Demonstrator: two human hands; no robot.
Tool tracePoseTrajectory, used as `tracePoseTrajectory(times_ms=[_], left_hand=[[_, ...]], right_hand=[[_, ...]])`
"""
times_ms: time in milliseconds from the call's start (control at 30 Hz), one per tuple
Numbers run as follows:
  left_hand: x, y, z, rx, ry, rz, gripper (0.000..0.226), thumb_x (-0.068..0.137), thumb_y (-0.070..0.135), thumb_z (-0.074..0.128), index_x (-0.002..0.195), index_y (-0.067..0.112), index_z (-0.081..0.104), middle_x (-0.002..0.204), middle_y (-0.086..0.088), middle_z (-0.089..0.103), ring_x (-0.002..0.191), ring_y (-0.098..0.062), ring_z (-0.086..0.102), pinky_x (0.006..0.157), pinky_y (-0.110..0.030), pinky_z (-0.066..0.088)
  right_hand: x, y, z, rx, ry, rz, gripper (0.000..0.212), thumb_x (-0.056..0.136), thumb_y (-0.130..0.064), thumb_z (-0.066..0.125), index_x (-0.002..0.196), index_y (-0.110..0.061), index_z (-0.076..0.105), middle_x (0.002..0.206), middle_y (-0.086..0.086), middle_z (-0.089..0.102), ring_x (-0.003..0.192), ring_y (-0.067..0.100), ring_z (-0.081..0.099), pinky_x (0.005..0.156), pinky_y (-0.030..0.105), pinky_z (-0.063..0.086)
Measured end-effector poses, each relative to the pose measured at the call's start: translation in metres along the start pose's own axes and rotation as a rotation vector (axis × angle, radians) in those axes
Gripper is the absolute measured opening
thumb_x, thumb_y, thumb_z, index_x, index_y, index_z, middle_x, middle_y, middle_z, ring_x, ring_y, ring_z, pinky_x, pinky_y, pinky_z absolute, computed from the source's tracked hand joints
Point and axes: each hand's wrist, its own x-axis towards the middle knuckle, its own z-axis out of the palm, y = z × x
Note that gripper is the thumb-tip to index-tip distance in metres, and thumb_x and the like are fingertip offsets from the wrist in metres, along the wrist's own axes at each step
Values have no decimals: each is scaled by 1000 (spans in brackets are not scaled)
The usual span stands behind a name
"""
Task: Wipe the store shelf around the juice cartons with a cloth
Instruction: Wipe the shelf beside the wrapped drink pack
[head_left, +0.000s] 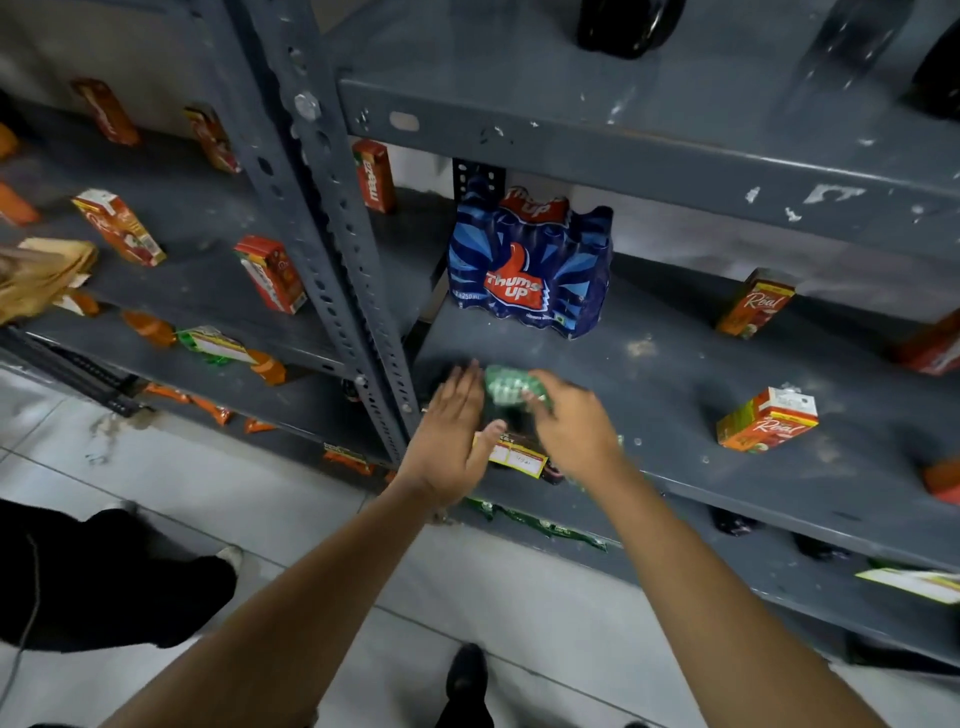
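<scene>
A grey metal shelf (675, 395) holds orange-red juice cartons: one near the front right (766, 418), one further back (756, 301) and one at the back left (374, 174). My right hand (576, 426) reaches over the shelf's front edge, its fingers closed on a bunched green-and-white cloth (506, 384). My left hand (452, 436) is flat with straight fingers, pressed against the left side of a dark wrapped pack (519, 457) with a yellow label. That pack lies at the shelf edge, between my hands and partly hidden by them.
A blue Thums Up bottle pack (530, 265) stands behind my hands. A perforated upright post (343, 234) divides this bay from the left bay, where more cartons (270, 273) stand. Someone's hand with a tan cloth (41, 275) is at far left. A person in black (104, 571) crouches on the tiled floor.
</scene>
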Motion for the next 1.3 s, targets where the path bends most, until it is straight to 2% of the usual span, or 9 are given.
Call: tracePoseTrajectory(times_ms=[167,333,467,667,867,1000,1133,1200,1300], left_hand=[[4,2,17,310,-206,-96,100,85,73,-3,157,3,1,167,-12,-3,153,-24,-8,122,-35,-10],[8,6,11,347,-250,-110,109,80,79,-6,156,2,2,167,-14,2,153,-24,-4,122,-34,-8],[10,13,13,323,-295,-138,124,68,86,-20,156,1,-2,166,-16,-1,153,-25,-6,123,-38,-6],[-12,39,28,264,-257,-29,115,78,83,-7,155,-3,3,166,-19,1,153,-26,-6,121,-36,-9],[-14,84,63,219,-298,49,96,88,68,6,149,-1,35,155,-26,34,148,-37,20,123,-43,-3],[-12,97,72,235,-365,83,78,84,44,15,146,8,45,150,-20,45,143,-40,33,118,-53,23],[-14,92,67,187,-348,37,62,88,50,34,113,5,70,110,-20,71,103,-40,65,93,-48,51],[-13,75,68,265,-259,141,77,96,62,29,131,0,58,131,-22,62,124,-38,56,111,-50,38],[-7,49,54,307,-251,272,81,99,63,26,155,4,22,163,-12,21,152,-25,14,124,-42,6]], right_hand=[[51,1,0,-10,133,26,32,93,-17,47,124,-21,50,106,20,67,93,42,63,75,45,55],[94,-9,32,-33,-88,-53,40,94,-18,47,134,-22,48,128,18,60,112,39,58,92,42,50],[107,-14,50,-34,-174,-93,44,94,-17,51,137,-22,48,145,9,47,133,30,43,111,32,32],[112,-16,59,-205,-391,-332,46,94,-25,52,139,-30,45,155,0,31,144,22,25,118,33,20],[75,-11,61,-106,-453,-311,37,89,-40,56,126,-38,57,140,-2,55,127,23,50,108,39,39],[42,-20,61,-58,-555,-341,39,93,-31,55,132,-35,52,150,-5,42,139,19,36,116,38,27],[39,-27,34,-11,-553,-340,37,91,-21,58,127,-32,58,134,1,60,118,22,56,99,36,46],[46,-18,11,-74,-446,-443,40,90,-16,57,129,-28,57,136,-1,58,124,19,53,106,37,42],[65,20,-24,-227,-291,-564,49,85,-2,60,130,-19,56,141,3,53,133,18,45,116,35,29]])
